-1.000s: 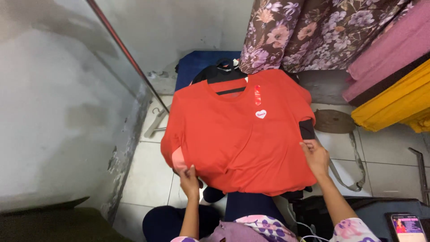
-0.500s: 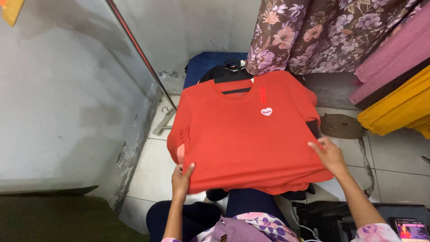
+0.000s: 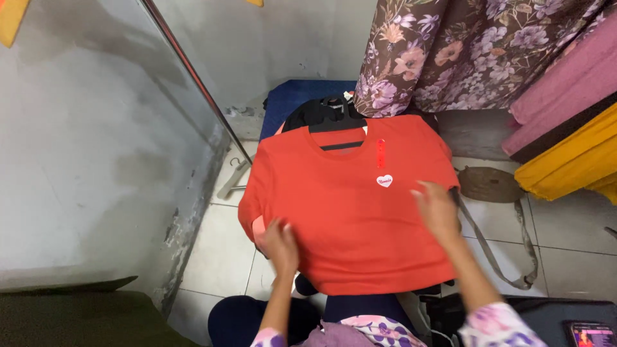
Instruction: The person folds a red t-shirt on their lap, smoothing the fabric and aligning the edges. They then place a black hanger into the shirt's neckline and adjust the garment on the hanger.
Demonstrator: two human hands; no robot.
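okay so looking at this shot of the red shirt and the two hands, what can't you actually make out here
Head view only:
- What lies under the red shirt: the shirt covers it.
- Left hand and right hand: motion blur; whether either has a grip on the cloth is unclear.
- Black hanger: its lower part is inside the collar.
- Small heart patch: too small to read.
- Phone: cut by the bottom edge.

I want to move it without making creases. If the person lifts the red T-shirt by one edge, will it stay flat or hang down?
The red T-shirt would probably droop: it is thin cloth, and its left sleeve already folds over the edge. It looks light for its size. The left hand and right hand both rest flat on it, so lifting with two hands would likely keep it smoother.
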